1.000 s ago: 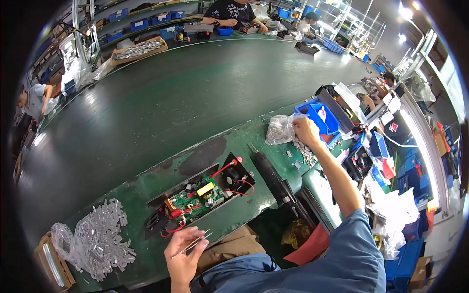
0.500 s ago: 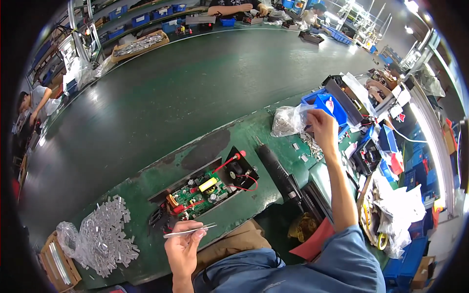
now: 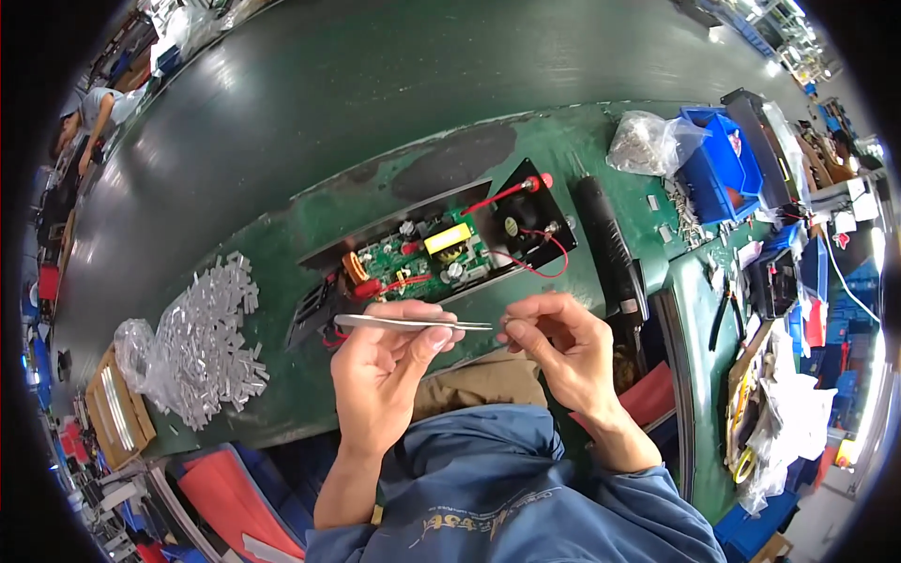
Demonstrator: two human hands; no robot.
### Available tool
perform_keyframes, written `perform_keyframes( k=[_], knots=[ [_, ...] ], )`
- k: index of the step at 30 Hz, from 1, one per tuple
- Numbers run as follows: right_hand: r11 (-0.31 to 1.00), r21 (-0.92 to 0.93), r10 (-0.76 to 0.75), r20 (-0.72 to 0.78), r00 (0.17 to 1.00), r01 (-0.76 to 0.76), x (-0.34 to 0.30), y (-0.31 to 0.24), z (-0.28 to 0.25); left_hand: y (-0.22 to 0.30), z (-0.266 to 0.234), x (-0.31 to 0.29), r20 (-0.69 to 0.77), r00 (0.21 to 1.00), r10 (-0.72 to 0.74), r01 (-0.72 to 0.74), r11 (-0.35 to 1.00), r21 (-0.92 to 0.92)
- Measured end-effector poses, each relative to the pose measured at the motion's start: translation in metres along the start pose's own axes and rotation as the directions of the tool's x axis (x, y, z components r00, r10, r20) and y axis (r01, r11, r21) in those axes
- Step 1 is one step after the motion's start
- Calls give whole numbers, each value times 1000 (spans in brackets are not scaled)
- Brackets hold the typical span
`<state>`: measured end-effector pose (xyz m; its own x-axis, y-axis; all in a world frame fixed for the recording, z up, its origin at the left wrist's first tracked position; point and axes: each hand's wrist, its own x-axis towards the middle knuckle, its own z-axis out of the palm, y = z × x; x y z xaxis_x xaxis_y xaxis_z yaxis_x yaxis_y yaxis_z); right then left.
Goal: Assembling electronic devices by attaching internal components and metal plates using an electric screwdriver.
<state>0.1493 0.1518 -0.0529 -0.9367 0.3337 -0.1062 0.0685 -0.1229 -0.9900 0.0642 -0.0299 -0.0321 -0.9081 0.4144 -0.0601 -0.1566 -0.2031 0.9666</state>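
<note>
My left hand grips a pair of metal tweezers, their tips pointing right toward my right hand. The right hand's fingertips are pinched together just past the tweezer tips, apparently on a very small part too tiny to make out. Both hands hover near the table's front edge, just in front of a green circuit board in a black open case with a small fan and red wires.
A heap of clear plastic pieces lies to the left. A black electric screwdriver, a plastic bag of small parts and blue bins lie on the right. A dark conveyor belt runs behind. Another person works at far left.
My right hand has come back from the bag of parts at the right to the tweezer tips. The view has tilted down toward the circuit board.
</note>
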Motion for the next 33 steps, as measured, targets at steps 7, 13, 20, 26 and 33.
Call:
perform_keyframes(
  k=[7, 13, 20, 26, 33],
  knots=[
    [996, -85, -35, 10, 999, 36, -2, 1, 2, -6, -3, -1, 24, 1000, 12, -13, 999, 36],
    [991, -112, -76, 35, 996, 80, -2, -1, 3, -4, -4, -2, 54, 998, -10, 8, 999, 41],
    [983, -148, -106, 52, 993, 113, 0, 1, 5, -6, -7, -3, 41, 999, -18, 16, 999, 50],
    [981, -167, -92, 60, 994, 101, 2, 0, 6, -8, -5, 1, 1, 1000, 4, -4, 998, 65],
    [819, -533, -403, -267, 875, 215, -2, 9, -21, -14, -19, 9, -19, 990, 137, -130, 969, 210]
  ],
)
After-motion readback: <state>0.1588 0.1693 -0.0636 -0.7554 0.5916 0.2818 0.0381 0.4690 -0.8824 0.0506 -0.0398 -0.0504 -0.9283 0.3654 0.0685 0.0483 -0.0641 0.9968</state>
